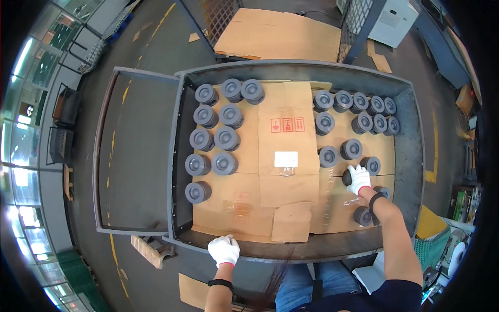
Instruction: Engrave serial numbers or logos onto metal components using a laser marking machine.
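A large grey metal bin (296,69) lined with cardboard stands in front of me. My right hand (358,179), in a white glove, is inside its right part, fingers closed round a dark piston (346,178); the glove covers most of that piston. Close to this hand are a grey piston (370,165) just beyond it, another (351,148) farther off and one (363,215) nearer me. My left hand (224,250), also gloved, is closed over the bin's near rim. Several grey pistons (225,163) stand in rows along the left side, and several more (359,103) at the far right.
Flat cardboard (288,192) covers the bin's middle. An open metal frame (99,156) juts out on the left. Beyond the bin stands a mesh-sided cart (280,31) with cardboard on it. A green basket (431,247) is at the right, and a wooden block (147,251) at lower left.
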Demonstrator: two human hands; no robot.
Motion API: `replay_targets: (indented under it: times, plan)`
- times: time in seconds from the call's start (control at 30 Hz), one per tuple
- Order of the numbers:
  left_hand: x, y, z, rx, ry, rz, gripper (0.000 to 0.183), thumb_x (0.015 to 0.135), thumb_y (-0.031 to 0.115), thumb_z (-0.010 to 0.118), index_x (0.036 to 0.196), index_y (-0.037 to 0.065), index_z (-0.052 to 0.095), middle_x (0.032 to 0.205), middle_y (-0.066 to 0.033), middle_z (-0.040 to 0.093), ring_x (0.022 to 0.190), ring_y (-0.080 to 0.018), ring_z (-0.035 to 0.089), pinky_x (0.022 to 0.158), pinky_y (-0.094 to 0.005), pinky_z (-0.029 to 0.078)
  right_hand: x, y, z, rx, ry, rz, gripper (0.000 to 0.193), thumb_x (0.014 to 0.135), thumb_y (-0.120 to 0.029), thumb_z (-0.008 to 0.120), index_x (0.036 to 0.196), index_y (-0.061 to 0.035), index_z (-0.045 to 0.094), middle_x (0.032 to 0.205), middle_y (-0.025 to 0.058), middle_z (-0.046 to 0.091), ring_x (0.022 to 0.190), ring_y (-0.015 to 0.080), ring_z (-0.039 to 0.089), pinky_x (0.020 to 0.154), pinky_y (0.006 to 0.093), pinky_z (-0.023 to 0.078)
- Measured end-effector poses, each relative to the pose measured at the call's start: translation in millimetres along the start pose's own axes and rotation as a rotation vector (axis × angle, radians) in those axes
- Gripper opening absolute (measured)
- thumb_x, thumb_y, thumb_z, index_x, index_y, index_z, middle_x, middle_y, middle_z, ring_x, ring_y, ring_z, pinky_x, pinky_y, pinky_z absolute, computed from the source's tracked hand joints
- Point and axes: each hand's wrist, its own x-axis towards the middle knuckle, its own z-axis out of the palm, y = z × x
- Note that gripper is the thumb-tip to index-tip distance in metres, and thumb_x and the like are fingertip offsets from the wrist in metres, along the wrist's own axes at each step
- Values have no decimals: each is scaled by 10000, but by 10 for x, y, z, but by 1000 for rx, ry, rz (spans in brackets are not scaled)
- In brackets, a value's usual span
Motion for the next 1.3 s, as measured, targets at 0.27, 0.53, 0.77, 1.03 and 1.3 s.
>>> replay_targets:
  times: [0.27,0.53,0.77,1.03,1.3]
  plan:
    - [6,-16,-70,17,-50,-17,203,848,265,621,819,151,786,762,-105,738,767,-276,714,757,-421,519,-129,-1159,-879,96,322,-563,594,744,-304,807,1251,-82,590,1130,161,590,1094,363,564,925,483,458]
    - [-41,-84,-26,-25,-19,2,227,860,276,604,767,121,741,738,-115,720,735,-304,699,723,-448,512,421,-3520,-1597,225,150,-673,827,888,-473,681,1543,-86,355,1200,210,655,1087,385,643,924,467,519]
    - [-9,-85,-29,-105,23,2,189,831,262,633,786,124,753,723,-103,716,718,-287,696,728,-433,514,804,-4192,-1485,449,-49,-410,968,903,-445,653,1614,-39,138,1189,270,681,1045,428,675,919,495,524]
    - [-37,-121,-54,-117,-20,-20,189,839,257,619,810,134,759,754,-101,727,759,-287,703,782,-421,511,728,-4333,-1210,483,64,-389,816,912,-236,594,1623,-135,207,1061,244,694,973,412,680,872,495,526]
    - [82,-16,-112,-192,-55,27,313,902,376,599,946,86,708,834,-153,730,782,-321,704,764,-464,521,302,-3666,-964,343,140,-595,671,893,-137,535,1548,-147,389,921,199,694,804,381,689,751,494,549]
